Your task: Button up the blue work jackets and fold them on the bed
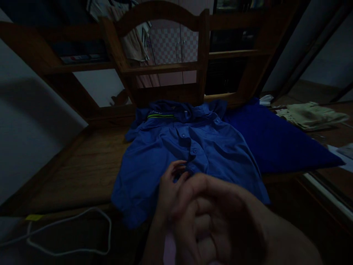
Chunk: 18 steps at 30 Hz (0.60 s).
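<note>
A blue button-up shirt (pixel 165 151) lies spread on a wooden surface, its collar at the far side and its hem near me. My left hand (pixel 169 187) is at the lower part of the button placket, thumb and fingers curled on the cloth there. Large and close to the camera, my right hand (pixel 220 221) is raised in front of the shirt with its fingers curled inward. Its palm side faces me and shows nothing in the hollow. The fingertips merge in shadow, so anything pinched there is hidden. It covers part of the shirt's lower edge.
Behind the shirt stands a wooden frame (pixel 162 68) with open panels. A darker blue cloth-covered board or pad (pixel 281 140) lies to the right, with folded pale cloth (pixel 311 116) beyond. A white cable (pixel 109 235) loops at lower left. A white wall (pixel 33 121) borders the left.
</note>
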### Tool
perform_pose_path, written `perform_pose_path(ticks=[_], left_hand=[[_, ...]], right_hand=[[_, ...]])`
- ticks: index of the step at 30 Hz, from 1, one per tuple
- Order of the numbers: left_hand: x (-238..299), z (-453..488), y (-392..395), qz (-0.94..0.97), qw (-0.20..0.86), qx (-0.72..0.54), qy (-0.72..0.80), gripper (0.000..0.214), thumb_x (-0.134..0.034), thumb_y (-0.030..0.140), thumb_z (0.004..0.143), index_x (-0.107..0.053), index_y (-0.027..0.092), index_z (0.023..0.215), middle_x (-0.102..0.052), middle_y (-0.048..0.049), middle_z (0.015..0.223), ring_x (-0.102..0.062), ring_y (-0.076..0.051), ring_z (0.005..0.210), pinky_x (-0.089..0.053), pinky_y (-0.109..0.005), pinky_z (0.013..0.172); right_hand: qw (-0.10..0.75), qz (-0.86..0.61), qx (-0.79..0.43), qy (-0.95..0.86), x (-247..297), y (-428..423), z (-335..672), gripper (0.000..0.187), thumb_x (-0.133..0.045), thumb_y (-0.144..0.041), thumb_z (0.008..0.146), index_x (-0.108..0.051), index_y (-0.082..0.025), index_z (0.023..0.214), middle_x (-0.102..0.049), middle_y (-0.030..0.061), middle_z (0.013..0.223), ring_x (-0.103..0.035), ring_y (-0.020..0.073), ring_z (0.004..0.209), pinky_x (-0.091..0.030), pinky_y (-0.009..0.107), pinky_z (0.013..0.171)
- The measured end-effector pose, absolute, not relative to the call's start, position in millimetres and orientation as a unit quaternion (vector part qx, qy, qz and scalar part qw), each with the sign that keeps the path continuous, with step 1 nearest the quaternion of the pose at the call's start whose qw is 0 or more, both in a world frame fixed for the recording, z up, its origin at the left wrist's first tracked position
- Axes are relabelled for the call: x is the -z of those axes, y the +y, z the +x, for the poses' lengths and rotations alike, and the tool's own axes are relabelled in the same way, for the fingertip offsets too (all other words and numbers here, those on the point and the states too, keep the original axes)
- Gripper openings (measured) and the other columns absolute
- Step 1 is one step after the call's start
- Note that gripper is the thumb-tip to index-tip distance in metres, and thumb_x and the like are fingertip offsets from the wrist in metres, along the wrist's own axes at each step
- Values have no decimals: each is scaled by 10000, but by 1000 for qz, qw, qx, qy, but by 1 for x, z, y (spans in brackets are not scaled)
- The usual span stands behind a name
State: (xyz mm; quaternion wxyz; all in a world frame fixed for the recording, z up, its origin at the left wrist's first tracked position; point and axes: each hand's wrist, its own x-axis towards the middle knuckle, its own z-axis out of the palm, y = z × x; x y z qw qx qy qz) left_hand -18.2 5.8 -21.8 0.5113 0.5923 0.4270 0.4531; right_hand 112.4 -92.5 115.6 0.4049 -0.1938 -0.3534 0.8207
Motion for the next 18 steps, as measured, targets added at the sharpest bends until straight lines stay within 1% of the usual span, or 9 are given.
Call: perform_pose_path(ticks=[2,3,4,7,10,12,13,15,18], left_hand=[[21,-20,5,606,518,-433,420,267,-633,283,779,-601,237,1040,-664,-49,984,-621,-203,972,-492,-332,871],[22,-21,5,610,517,-429,420,266,-628,278,786,-597,237,1047,-659,-47,998,-615,-194,985,-486,-321,878],[23,-21,5,611,512,-432,422,263,-626,276,790,-595,237,1048,-655,-44,1000,-613,-187,987,-484,-310,877],[28,-21,6,612,502,-443,421,260,-627,275,796,-587,234,1050,-648,-37,987,-613,-177,975,-488,-294,862],[31,-20,7,614,504,-443,415,269,-625,282,801,-580,225,1060,-647,-42,985,-612,-180,974,-489,-295,861],[31,-21,7,614,506,-444,412,267,-625,279,803,-580,223,1060,-647,-43,986,-612,-180,974,-487,-295,865],[31,-21,8,614,506,-444,411,265,-623,275,804,-580,224,1060,-647,-42,990,-611,-180,976,-485,-296,869],[30,-21,8,614,507,-443,412,263,-623,270,805,-581,228,1060,-646,-42,999,-608,-180,984,-483,-297,874],[30,-21,7,614,507,-442,414,259,-622,273,806,-584,230,1059,-645,-44,1006,-605,-183,992,-483,-298,873]], right_hand=[[389,-196,-849,-298,-103,-95,109,385,-780,-407,670,-614,-147,901,-613,-24,757,-610,67,690,-484,176,695],[392,-209,-849,-286,-96,-96,108,367,-824,-358,613,-603,-135,803,-602,-27,696,-598,59,632,-472,155,647],[399,-225,-841,-288,-90,-98,108,354,-842,-327,584,-583,-130,724,-584,-31,635,-584,58,582,-458,146,599],[404,-284,-817,-299,-80,-104,110,352,-831,-300,599,-519,-136,596,-543,-36,537,-536,53,482,-414,145,512],[420,-319,-803,-278,-79,-109,118,392,-835,-292,598,-472,-146,578,-520,-53,499,-445,18,398,-351,123,440],[449,-321,-793,-258,-78,-111,125,432,-837,-330,599,-441,-156,591,-514,-63,482,-409,8,371,-326,112,411],[467,-318,-786,-250,-77,-112,129,448,-828,-363,611,-427,-162,598,-519,-62,475,-418,11,367,-336,112,410],[502,-319,-769,-233,-77,-114,135,436,-783,-416,671,-428,-169,613,-547,-46,474,-479,36,378,-386,124,423],[536,-337,-747,-202,-82,-116,138,328,-722,-378,759,-502,-164,644,-591,-25,483,-561,72,408,-428,132,421]])
